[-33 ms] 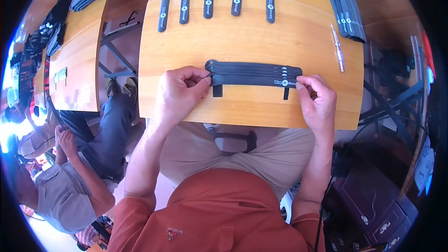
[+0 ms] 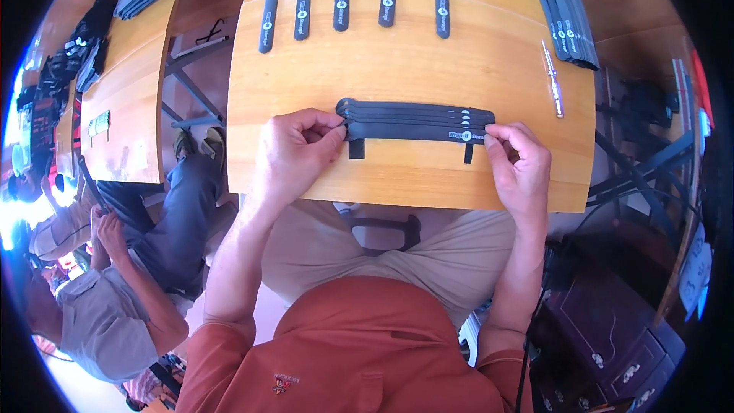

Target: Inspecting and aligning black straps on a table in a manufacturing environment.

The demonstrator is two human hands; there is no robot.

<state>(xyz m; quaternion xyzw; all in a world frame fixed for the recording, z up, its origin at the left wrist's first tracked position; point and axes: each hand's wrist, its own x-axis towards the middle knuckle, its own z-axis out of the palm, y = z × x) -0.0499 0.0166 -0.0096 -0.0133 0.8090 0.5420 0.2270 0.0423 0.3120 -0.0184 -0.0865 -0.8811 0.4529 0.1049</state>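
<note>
A fanned stack of several dark grey straps [image 2: 405,124] lies crosswise near the front edge of the wooden table. Each strap overlaps the one behind, so only the nearest shows its full width and white print. Two short black strips [image 2: 356,150] stick out from under the near side. At the left end, my left hand [image 2: 300,149] pinches the nearest strap between thumb and fingers. My right hand [image 2: 520,162] pinches the same strap at its right end, with the other fingers curled in. The fingertips hide both gripped corners.
Several single straps [image 2: 341,0] lie lengthwise, spaced apart, along the table's far side. A strap pile [image 2: 564,19] sits at the far right, with a slim clear-handled tool [image 2: 553,80] nearby. Leftward, a co-worker [image 2: 115,298] sits by another table [image 2: 130,99]. Dark drawers [image 2: 612,329] stand lower right.
</note>
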